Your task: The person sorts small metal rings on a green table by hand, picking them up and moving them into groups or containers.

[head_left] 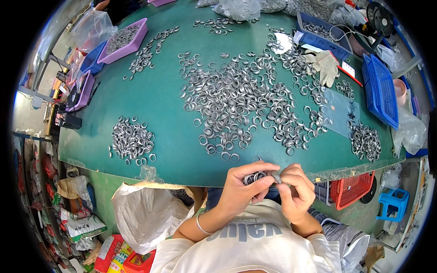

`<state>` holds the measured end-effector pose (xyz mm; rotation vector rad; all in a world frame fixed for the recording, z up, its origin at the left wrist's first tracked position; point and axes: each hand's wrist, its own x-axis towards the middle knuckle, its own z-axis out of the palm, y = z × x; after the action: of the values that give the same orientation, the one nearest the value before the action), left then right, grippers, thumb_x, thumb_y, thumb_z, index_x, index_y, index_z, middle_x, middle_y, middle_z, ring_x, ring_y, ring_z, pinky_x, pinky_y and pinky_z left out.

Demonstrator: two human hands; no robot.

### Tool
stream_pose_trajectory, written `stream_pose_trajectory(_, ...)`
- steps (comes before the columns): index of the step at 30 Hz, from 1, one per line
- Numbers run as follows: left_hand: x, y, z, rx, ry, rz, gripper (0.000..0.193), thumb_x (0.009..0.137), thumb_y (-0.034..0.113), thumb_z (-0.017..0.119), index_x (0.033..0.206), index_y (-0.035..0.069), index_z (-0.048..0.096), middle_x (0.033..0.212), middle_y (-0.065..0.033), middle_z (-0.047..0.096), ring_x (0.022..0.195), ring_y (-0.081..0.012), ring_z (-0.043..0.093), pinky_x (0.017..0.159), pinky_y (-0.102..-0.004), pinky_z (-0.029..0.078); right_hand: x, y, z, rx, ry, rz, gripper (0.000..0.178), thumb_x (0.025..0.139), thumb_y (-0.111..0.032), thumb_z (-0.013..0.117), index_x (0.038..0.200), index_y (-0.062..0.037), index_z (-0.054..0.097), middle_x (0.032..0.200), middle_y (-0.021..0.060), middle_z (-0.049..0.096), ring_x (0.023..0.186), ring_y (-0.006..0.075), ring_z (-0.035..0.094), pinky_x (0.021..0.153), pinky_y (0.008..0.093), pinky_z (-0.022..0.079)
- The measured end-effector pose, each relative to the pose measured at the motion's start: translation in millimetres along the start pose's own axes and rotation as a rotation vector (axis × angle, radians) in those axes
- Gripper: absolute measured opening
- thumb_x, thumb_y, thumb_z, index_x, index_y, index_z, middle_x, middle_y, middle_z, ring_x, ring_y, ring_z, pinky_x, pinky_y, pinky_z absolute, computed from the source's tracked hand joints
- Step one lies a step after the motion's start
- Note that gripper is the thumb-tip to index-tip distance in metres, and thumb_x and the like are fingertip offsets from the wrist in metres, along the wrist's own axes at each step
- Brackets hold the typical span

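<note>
My left hand (pixel 246 184) is closed round several grey metal rings (pixel 255 177) at the table's near edge. Between the two hands a single grey ring (pixel 276 176) is pinched, seen nearly edge-on. My right hand (pixel 296 189) has its fingers curled in and grips that ring from the right side. Just beyond the hands, a large spread of loose metal rings (pixel 236 100) covers the middle of the green table (pixel 173 123). Smaller heaps of rings lie to the left (pixel 132 141) and to the right (pixel 365 142).
Purple (pixel 144 32) and blue bins stand at the far left. A blue bin (pixel 324 45), a work glove (pixel 325 68), a red-edged card (pixel 348 69), a blue basket (pixel 380 91) and a fan (pixel 380 19) are at the right. Below the edge are a white sack (pixel 145 214) and red basket (pixel 353 189).
</note>
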<state>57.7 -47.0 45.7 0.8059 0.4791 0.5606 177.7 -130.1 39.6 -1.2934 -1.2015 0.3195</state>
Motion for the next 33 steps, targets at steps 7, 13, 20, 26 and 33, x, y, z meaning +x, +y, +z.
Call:
stream_pose_trajectory(7, -1, 3, 2, 0.045, 0.005, -0.054, 0.027, 0.08, -0.001, 0.055, 0.107, -0.006, 0.059, 0.075, -0.006, 0.056, 0.046, -0.0053, 0.041, 0.039, -0.0193, 0.029, 9, -8, -4, -0.315, -0.022, -0.198, 0.014, 0.066, -0.006, 0.071, 0.076, -0.0016, 0.062, 0.07, 0.0053, 0.056, 0.062, 0.0217, 0.053, 0.065, 0.034, 0.035)
stream_pose_trajectory(13, -1, 3, -1, -0.028, -0.04, -0.104, 0.031, 0.082, 0.007, 0.06, 0.11, -0.007, 0.057, 0.076, -0.0063, 0.056, 0.047, -0.005, 0.04, 0.039, -0.019, 0.029, 10, -13, -9, -0.449, -0.038, -0.239, 0.018, 0.063, -0.009, 0.072, 0.078, -0.0052, 0.064, 0.07, 0.0022, 0.055, 0.062, 0.0186, 0.051, 0.064, 0.0329, 0.03)
stream_pose_trajectory(20, 0, 1, -2, -0.055, -0.108, -0.097, 0.028, 0.086, 0.007, 0.057, 0.113, -0.002, 0.058, 0.072, 0.0001, 0.051, 0.047, -0.0035, 0.038, 0.039, -0.0191, 0.025, 9, -16, -10, -0.473, -0.029, -0.224, 0.018, 0.062, -0.009, 0.073, 0.078, -0.0052, 0.066, 0.072, 0.0016, 0.056, 0.062, 0.0181, 0.051, 0.065, 0.0331, 0.03)
stream_pose_trajectory(26, 0, 1, -6, -0.064, -0.122, -0.148, 0.035, 0.085, 0.016, 0.062, 0.113, -0.005, 0.057, 0.075, -0.0037, 0.053, 0.048, -0.0039, 0.038, 0.04, -0.0184, 0.027, 8, -14, -10, -0.43, -0.012, -0.219, 0.019, 0.061, -0.009, 0.073, 0.078, -0.0038, 0.066, 0.072, 0.002, 0.058, 0.062, 0.0184, 0.051, 0.066, 0.0333, 0.031)
stream_pose_trajectory(33, 0, 2, -7, -0.088, -0.128, -0.187, 0.039, 0.085, 0.018, 0.063, 0.114, -0.006, 0.056, 0.081, -0.0062, 0.056, 0.05, -0.0041, 0.039, 0.04, -0.0181, 0.029, 9, -17, -10, -0.478, -0.034, -0.24, 0.022, 0.059, -0.009, 0.074, 0.079, -0.0035, 0.067, 0.071, 0.0016, 0.058, 0.062, 0.0179, 0.051, 0.066, 0.0331, 0.03)
